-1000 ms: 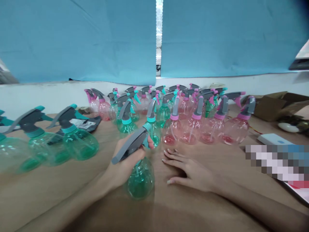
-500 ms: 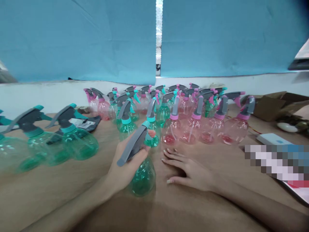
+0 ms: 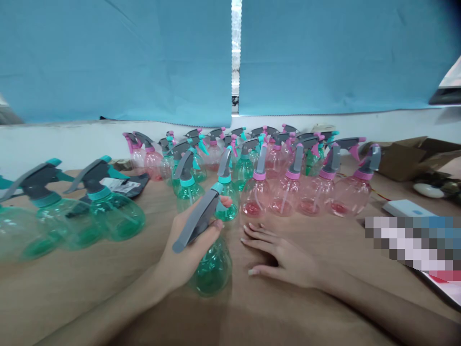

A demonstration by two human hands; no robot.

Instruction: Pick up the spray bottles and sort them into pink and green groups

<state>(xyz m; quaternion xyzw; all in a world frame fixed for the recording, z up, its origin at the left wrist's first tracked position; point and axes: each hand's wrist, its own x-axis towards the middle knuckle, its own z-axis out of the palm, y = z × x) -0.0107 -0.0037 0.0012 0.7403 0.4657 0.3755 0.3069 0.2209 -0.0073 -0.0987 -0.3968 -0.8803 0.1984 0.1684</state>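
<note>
As left hand (image 3: 190, 252) grips green spray bottle (image 3: 212, 274), right hand (image 3: 279, 254) lies spread on table (image 3: 288, 312)

One person's left hand is wrapped around the neck of one green spray bottle at the near middle of the table, its grey lever (image 3: 196, 218) slanting above the thumb; whether the base touches the wood cannot be told. Just right of it, the right hand rests palm down, fingers apart. Beyond, six bottles form a front row: two green bottles (image 3: 228, 209) at left, four pink bottles (image 3: 284, 197) at right with reddish liquid low inside. More bottles (image 3: 215, 156) crowd behind, overlapping too closely to count. Well to the left stand three other green bottles (image 3: 117, 218), one cut by the frame's edge, near one dark packet (image 3: 142, 185). At far right sit one cardboard box (image 3: 410, 161) and one small white box (image 3: 408, 208). Two blue sheets (image 3: 115, 57) hang at the back.
</note>
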